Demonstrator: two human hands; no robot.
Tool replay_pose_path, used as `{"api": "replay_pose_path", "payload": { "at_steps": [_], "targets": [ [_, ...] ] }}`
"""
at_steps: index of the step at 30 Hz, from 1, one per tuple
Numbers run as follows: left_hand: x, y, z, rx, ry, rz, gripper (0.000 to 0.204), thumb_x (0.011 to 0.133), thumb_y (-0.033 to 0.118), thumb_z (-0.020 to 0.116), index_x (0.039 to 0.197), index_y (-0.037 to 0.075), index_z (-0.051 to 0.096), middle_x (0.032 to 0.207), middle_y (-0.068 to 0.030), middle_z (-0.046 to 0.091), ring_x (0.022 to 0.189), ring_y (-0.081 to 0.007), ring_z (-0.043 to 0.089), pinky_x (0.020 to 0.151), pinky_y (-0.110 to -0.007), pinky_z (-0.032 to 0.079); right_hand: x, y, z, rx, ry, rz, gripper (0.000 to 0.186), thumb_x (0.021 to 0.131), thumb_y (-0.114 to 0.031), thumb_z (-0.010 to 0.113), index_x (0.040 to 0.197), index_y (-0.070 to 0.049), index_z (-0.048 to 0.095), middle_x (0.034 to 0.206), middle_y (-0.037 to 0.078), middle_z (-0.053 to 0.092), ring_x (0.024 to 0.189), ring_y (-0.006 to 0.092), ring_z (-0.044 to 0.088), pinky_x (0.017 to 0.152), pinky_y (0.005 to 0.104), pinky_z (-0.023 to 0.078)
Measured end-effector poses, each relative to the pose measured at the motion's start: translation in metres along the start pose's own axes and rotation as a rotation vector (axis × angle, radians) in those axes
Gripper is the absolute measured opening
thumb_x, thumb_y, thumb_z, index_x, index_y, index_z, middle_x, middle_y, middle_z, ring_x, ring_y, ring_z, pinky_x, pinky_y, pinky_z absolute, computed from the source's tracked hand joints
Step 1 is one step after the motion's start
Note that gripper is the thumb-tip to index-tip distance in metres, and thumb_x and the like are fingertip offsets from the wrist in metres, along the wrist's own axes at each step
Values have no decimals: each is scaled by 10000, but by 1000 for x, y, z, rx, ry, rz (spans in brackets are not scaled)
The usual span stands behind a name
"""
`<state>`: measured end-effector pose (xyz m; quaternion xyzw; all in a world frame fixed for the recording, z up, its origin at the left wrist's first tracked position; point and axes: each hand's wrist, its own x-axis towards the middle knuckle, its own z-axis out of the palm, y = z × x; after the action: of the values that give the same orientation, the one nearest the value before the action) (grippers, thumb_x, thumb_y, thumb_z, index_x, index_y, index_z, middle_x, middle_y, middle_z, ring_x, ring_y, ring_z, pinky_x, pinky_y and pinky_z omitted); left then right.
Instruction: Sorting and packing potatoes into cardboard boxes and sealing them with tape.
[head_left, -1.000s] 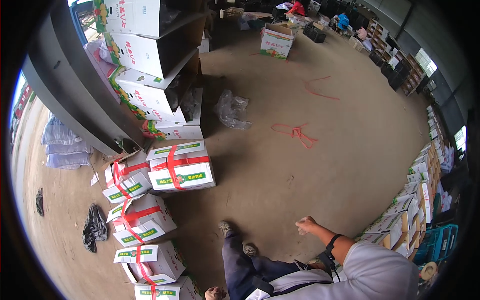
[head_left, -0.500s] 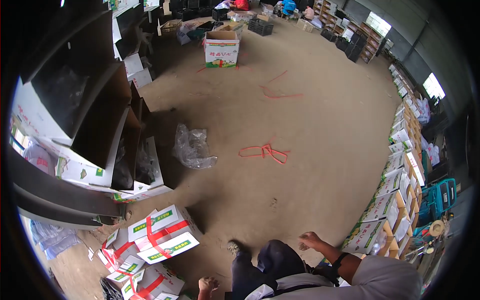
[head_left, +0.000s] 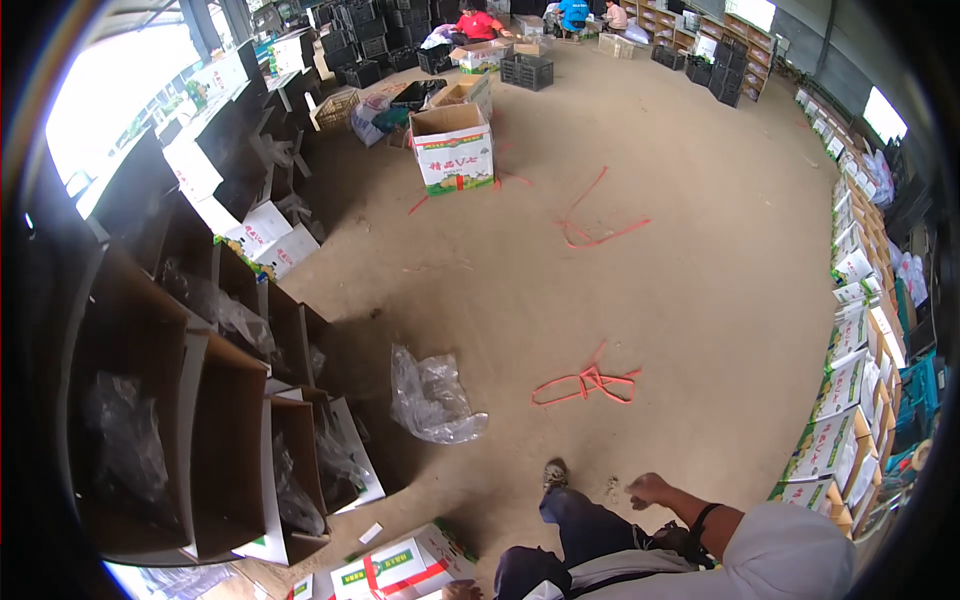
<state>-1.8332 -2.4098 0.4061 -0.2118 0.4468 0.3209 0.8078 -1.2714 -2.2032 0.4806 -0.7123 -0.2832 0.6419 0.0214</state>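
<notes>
Right arm [head_left: 718, 525] bent in front of body, right hand [head_left: 648, 490] loosely curled, nothing seen in it; left hand [head_left: 462, 591] low at bottom edge, partly cut off, finger opening and grip can't be told.
Stacked open cartons [head_left: 228, 430] crowd the left side; carton row [head_left: 830, 450] lines the right; white strapped box [head_left: 408, 562] lower left, right next to left hand, contact unclear; upright open carton [head_left: 455, 162] farther up the floor [head_left: 700, 290]; crumpled clear plastic bag [head_left: 428, 400] near the stack; red strap loop [head_left: 590, 384] in the way, ahead of forward shoe [head_left: 555, 473].
</notes>
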Motion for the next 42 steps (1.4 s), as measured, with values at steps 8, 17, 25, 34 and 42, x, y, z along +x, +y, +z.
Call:
{"api": "replay_pose_path", "payload": {
  "at_steps": [8,17,25,34,42],
  "targets": [
    [60,169,127,206,128,214,191,903,243,596,1004,92,653,820,-119,683,719,-287,685,587,-421,566,116,-300,-66,67,183,-301,305,882,-275,652,909,27,681,752,134,699,617,211,702,571,333,570],
    [134,367,250,392,253,341,214,893,243,630,1054,104,648,842,-114,693,688,-270,689,576,-420,562,177,-473,-61,-65,8,-142,260,924,-217,639,963,38,670,829,149,683,626,213,667,565,327,565],
    [90,664,423,547,476,723,207,917,151,598,1043,-13,592,789,-130,649,612,-223,652,495,-306,530,231,-613,-54,-7,20,35,339,922,-232,631,1038,86,632,857,218,684,695,292,708,631,378,604],
    [154,719,364,922,421,729,224,884,219,628,770,27,629,700,-106,641,566,-208,636,426,-384,508,383,-854,-34,-312,-51,-50,390,903,-303,643,1076,46,651,839,150,707,665,236,700,608,345,596],
    [215,848,500,617,615,388,240,885,222,639,821,-8,664,744,-112,665,605,-229,648,481,-405,542,464,-1117,-65,-91,-40,-162,432,936,-302,644,1186,47,594,904,153,698,705,235,701,620,339,596]
  ]
}}
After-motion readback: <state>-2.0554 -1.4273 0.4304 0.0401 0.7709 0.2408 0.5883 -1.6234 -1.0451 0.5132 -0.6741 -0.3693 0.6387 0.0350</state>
